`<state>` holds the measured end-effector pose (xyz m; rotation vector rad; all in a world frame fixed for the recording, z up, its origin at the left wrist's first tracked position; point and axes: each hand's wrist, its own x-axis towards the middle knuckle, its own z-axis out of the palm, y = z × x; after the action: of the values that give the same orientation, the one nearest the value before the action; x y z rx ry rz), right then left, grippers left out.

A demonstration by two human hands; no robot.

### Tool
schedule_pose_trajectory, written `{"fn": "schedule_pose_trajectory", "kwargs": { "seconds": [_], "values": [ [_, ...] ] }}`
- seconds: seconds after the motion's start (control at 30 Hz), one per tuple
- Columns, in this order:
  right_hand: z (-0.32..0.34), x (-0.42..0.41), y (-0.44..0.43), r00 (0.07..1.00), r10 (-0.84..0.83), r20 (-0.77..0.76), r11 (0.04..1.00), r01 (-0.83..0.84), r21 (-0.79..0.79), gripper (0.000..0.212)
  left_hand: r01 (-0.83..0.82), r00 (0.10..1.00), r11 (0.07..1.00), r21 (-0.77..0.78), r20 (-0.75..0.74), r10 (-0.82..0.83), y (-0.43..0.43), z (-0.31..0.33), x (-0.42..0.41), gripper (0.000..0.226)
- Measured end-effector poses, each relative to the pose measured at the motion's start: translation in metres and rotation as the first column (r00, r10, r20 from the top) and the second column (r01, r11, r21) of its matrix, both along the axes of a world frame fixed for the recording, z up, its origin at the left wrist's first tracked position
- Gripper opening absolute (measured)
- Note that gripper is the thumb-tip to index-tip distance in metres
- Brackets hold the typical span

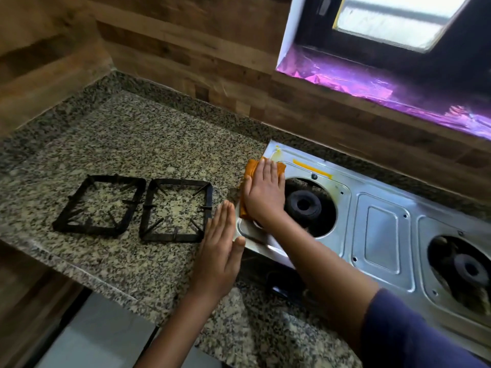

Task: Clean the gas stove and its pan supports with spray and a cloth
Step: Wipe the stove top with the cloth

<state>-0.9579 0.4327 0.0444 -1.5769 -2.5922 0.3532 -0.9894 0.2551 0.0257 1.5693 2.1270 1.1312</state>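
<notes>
**Stove wipe: smears, a slip and a sliding top are the risks**

Stove (pixel 382 235) sits at 3 o'clock on the granite tabletop (pixel 132 134), its steel top bare. The right hand (pixel 263 192) presses the orange cloth (pixel 251 167) flat on the corner toward 10 o'clock, fingers straight and together, not curled round it. The left hand (pixel 220 243) lies flat at 6 o'clock just beside the stove's left edge, fingers straight and holding nothing. Whether its thumb touches the steel I cannot tell.

What could go wrong, as I judge it:
- The cloth lies at the rim of the near burner (pixel 303 204), so a wide stroke could drag it into the well.
- The yellow streak (pixel 312 169) at 12 o'clock of that burner may smear rather than lift if the cloth is too dry. No spray is in view.
- A hard push could shift the stove if the left hand does not brace it.
- The steel edge could catch a finger.
- A swinging left forearm could knock the supports, which lie near the tabletop's front edge.

Count:
- Stove: one
- Burners in view: two, the far one (pixel 470 269) at 4 o'clock
- Supports: two, side by side at 9 o'clock, left (pixel 117 178) and right (pixel 180 182)
- Cloth: one
- Hands: two
</notes>
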Motion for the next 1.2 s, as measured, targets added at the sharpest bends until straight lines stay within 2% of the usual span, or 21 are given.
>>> {"fn": "schedule_pose_trajectory", "kwargs": {
  "seconds": [0.13,0.27,0.57,0.73,0.83,1.07,1.2],
  "values": [
    [0.007,-0.004,0.071,0.999,0.042,0.013,0.999,-0.041,-0.028,0.063,-0.019,0.985,0.986,-0.168,-0.174,-0.011,0.043,0.009,-0.005,0.075],
    [0.011,0.018,0.121,0.994,0.064,0.083,0.998,-0.064,-0.008,0.061,-0.047,0.927,0.941,-0.335,-0.365,-0.084,0.07,0.006,-0.008,0.081],
    [0.004,0.144,0.154,0.965,-0.262,0.03,0.965,0.261,0.03,0.056,-0.028,0.938,0.952,-0.304,-0.337,-0.08,0.066,0.004,-0.008,0.083],
    [0.001,0.147,0.156,0.944,-0.329,0.002,0.943,0.328,0.048,0.055,-0.023,0.947,0.955,-0.294,-0.313,-0.073,0.065,0.0,-0.008,0.083],
    [0.0,0.114,0.157,0.966,-0.257,0.002,0.965,0.256,0.052,0.056,-0.016,0.948,0.956,-0.293,-0.308,-0.078,0.066,-0.003,-0.009,0.084],
    [0.004,-0.013,0.133,0.993,0.068,-0.096,0.997,-0.063,0.054,0.063,0.029,0.951,0.963,-0.269,-0.289,-0.11,0.067,-0.001,-0.012,0.09],
    [0.003,-0.045,0.125,0.968,0.252,0.006,0.966,-0.252,0.062,0.06,0.036,0.956,0.968,-0.248,-0.273,-0.105,0.065,0.002,-0.012,0.094]
  ]
}}
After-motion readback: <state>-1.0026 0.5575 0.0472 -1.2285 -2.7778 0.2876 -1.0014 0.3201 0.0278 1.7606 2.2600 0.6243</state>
